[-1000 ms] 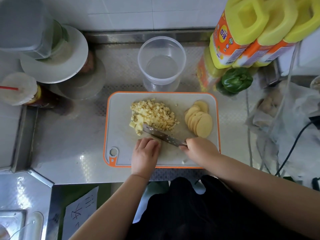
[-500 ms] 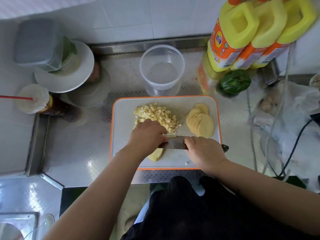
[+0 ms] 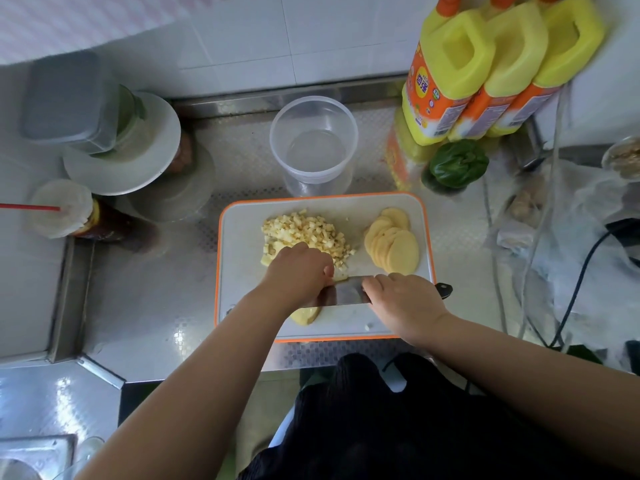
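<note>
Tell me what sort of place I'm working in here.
Most likely a kitchen prep station, perhaps commercial: a stainless steel counter against a tiled wall, an orange-rimmed cutting board with diced potato, and the right hand gripping a knife while the left hand holds a potato piece.

Stainless steel counter [image 3: 145, 306]: items resting on the surface

Orange-rimmed cutting board [image 3: 239, 271] at centre; clear plastic tub [image 3: 313, 147] just behind it; three yellow bottles [image 3: 450, 81] and a green pepper [image 3: 457, 164] at rear right; stacked plates [image 3: 138, 168] at rear left; plastic bags [image 3: 588, 220] at far right.
</note>
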`<state>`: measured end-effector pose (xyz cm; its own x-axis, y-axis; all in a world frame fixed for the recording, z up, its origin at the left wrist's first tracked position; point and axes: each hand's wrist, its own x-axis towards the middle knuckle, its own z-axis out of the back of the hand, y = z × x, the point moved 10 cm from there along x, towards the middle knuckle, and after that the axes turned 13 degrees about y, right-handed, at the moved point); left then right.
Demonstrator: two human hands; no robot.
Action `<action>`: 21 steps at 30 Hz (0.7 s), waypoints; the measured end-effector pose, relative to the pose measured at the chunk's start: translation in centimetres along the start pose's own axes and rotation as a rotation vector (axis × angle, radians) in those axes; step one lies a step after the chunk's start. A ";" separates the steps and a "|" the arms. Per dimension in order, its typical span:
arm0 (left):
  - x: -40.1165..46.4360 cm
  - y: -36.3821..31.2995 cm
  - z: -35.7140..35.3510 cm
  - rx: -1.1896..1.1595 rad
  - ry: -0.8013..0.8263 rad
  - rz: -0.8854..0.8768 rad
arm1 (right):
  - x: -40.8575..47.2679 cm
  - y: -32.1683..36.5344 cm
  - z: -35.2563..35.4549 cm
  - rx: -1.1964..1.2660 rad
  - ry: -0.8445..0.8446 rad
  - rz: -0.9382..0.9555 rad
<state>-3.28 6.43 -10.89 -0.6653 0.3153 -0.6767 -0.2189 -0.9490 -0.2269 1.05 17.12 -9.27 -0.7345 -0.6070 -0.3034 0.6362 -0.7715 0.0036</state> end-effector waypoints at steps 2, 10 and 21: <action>0.2 0.2 -0.2 -0.037 0.026 -0.002 | 0.0 0.0 0.4 0.005 -0.004 0.018; 1.0 1.0 -1.8 -0.269 0.232 -0.051 | 0.1 0.0 0.3 -0.014 0.048 0.081; 1.4 1.4 -0.6 -0.487 0.170 -0.050 | 0.2 0.1 0.2 -0.002 0.055 0.080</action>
<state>-4.10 5.50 -12.57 -0.5285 0.3945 -0.7517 0.1367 -0.8344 -0.5340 0.94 16.92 -9.16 -0.6674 -0.6549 -0.3545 0.6925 -0.7209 0.0278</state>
